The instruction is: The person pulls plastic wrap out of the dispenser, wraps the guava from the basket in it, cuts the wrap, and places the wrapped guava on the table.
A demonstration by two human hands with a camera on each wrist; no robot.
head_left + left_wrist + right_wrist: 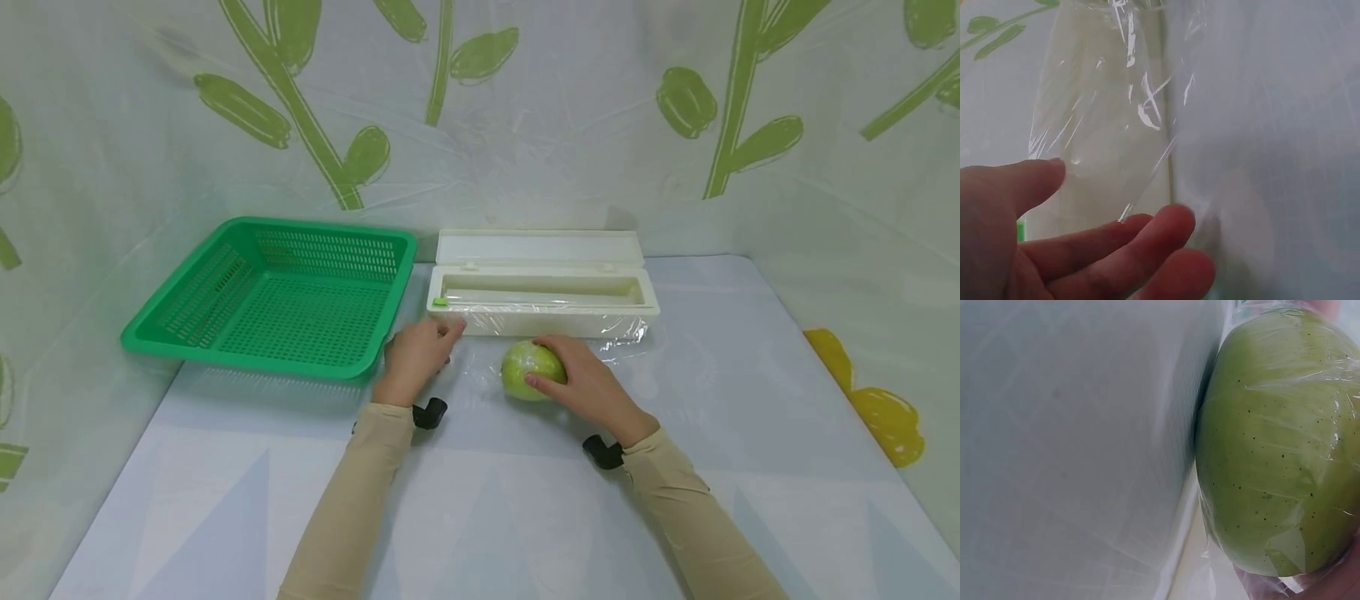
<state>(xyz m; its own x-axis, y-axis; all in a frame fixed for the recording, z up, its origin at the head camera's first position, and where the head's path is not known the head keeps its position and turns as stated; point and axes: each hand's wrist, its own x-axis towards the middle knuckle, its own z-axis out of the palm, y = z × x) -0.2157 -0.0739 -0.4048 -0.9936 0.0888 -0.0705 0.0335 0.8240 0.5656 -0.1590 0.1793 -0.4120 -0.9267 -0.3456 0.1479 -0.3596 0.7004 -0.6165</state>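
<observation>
A round green fruit (528,371) with dark specks, its exact kind unclear, has clear plastic wrap over its skin. My right hand (588,379) grips it from the right, and it sits at the table surface. In the right wrist view the wrapped fruit (1282,447) shows wrinkled film. Just behind is a cream cling film dispenser (543,323) with its lid up, film hanging over its front. My left hand (416,354) is at the dispenser's front left corner. Its thumb and fingers (1175,222) are spread apart beside the film (1107,125); whether they touch it is unclear.
A green plastic basket (375,350) stands to the left of the dispenser, close to my left hand. A pale cloth with blue triangles covers the table (480,533). Leaf-patterned curtains (555,125) enclose the back and sides.
</observation>
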